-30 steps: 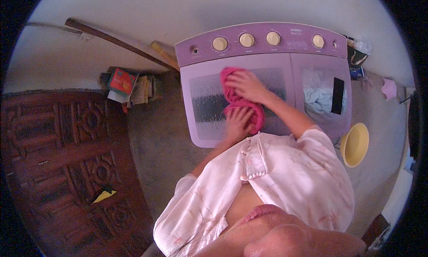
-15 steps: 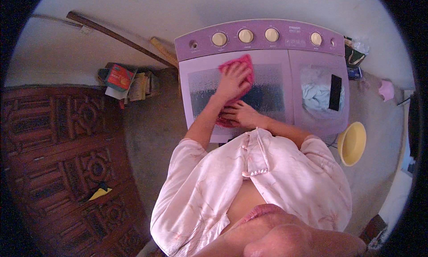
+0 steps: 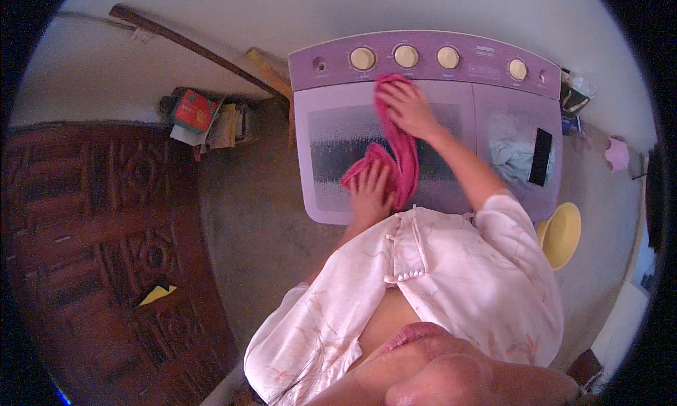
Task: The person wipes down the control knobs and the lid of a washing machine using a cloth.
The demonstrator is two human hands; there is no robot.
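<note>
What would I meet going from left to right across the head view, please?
Wooden door, pink cloth with the left hand and right hand on it, pale blue fabric, yellow basin, pale pink item.

I see one head-worn fisheye facing down; the pale shirt [image 3: 465, 293] sits close below, the washing machine [image 3: 455, 110] farther.

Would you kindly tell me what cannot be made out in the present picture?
Head view:
Palms of the left hand and right hand: hidden, facing the twisted pink cloth.
Part of the pale blue fabric: covered by the black rectangular strip.
Markings around the round cream dials: too small, grainy.
Dark shape, far right: cut off by the picture's edge.
</note>
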